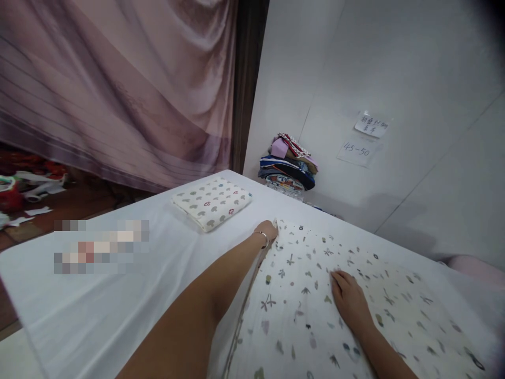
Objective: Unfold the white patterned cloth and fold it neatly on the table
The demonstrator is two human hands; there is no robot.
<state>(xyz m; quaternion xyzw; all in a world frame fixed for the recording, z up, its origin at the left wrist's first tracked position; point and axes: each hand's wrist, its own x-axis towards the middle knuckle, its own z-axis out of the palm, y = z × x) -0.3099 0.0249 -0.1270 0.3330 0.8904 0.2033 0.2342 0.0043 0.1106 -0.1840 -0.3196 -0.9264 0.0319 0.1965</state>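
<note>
A white cloth (300,295) printed with small plants and shapes lies spread over the right part of the white-covered table. At its far left corner, my left hand (268,231) is closed on the cloth's edge, a silvery bracelet round the wrist. My right hand (351,302) rests flat on the middle of the cloth, fingers stretched and pointing away to the left. Beyond my left hand, towards the back of the table, sits a folded cream cloth (213,202) with grey and red mushroom prints; neither hand touches it.
The white table cover (158,279) is slightly wrinkled, with a blurred-out item on its left. A pile of folded fabrics (288,163) stands beyond the back edge by the wall. Handwritten papers (357,150) hang there. A pinkish curtain (158,79) hangs at the left.
</note>
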